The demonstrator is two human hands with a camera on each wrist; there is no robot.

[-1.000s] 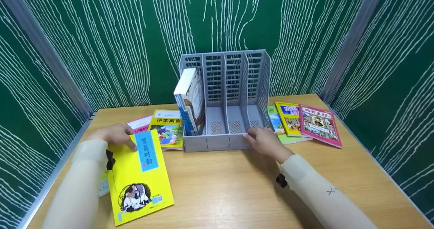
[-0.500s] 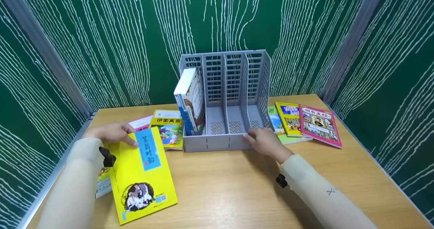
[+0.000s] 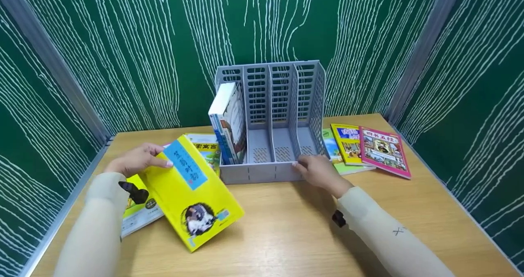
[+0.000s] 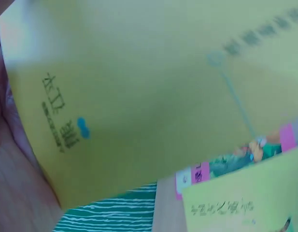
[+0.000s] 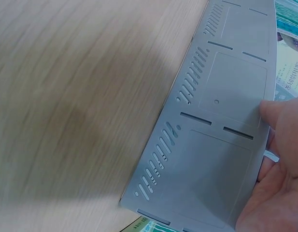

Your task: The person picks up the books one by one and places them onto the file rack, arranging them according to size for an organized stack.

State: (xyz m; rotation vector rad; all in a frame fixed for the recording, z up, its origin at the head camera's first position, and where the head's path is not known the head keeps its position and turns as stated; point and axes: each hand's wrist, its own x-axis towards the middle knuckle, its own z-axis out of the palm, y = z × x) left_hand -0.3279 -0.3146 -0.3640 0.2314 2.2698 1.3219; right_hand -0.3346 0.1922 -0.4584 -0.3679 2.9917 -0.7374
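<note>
Pale wood-grain desk [image 3: 278, 244], smooth, faintly glossy, along bottom of frame. Yellow book [image 3: 192, 199] left of lower centre, tilted: thin, flat rectangle, smooth cover, blue title panel [image 3: 186, 164], round dark-edged figure picture [image 3: 199, 219]. Left hand's grip [image 3: 138, 160] pinches book's upper left edge, thumb on cover. Right hand's grip [image 3: 322, 173] holds front wall of grey plastic rack [image 3: 262, 173], mid-frame, slotted back, four upright compartments. White-and-blue books [image 3: 227, 121] stand in leftmost one. Behind, green wall [image 3: 241, 31], wavy white lines.

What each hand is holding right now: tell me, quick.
Left hand: holding the blue-labelled yellow book.
Right hand: gripping the rack by its front edge.
</note>
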